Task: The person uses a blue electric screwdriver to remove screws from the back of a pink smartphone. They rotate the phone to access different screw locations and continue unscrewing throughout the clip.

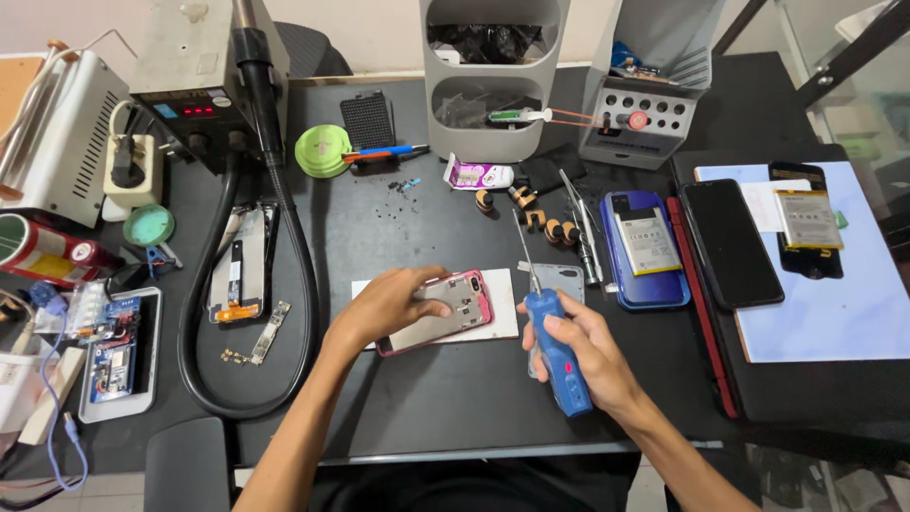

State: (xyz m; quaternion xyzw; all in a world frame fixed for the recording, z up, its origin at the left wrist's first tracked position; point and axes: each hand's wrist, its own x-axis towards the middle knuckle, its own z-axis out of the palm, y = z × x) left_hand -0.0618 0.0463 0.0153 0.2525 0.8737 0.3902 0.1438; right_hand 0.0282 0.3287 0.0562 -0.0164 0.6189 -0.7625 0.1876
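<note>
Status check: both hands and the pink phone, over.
Left hand pressing down on pink-framed open phone. Right hand gripping blue screwdriver, tip up, off the phone. Nothing between them.

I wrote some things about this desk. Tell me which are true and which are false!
1. The right hand holds a blue screwdriver. True.
2. The left hand rests on a green phone. False: the opened phone has a pink frame.
3. The screwdriver's tip touches the phone. False: it points up, clear of it.
4. A thick black hose loops across the table. True.
5. A dark phone lies right of the hands. True.
</note>
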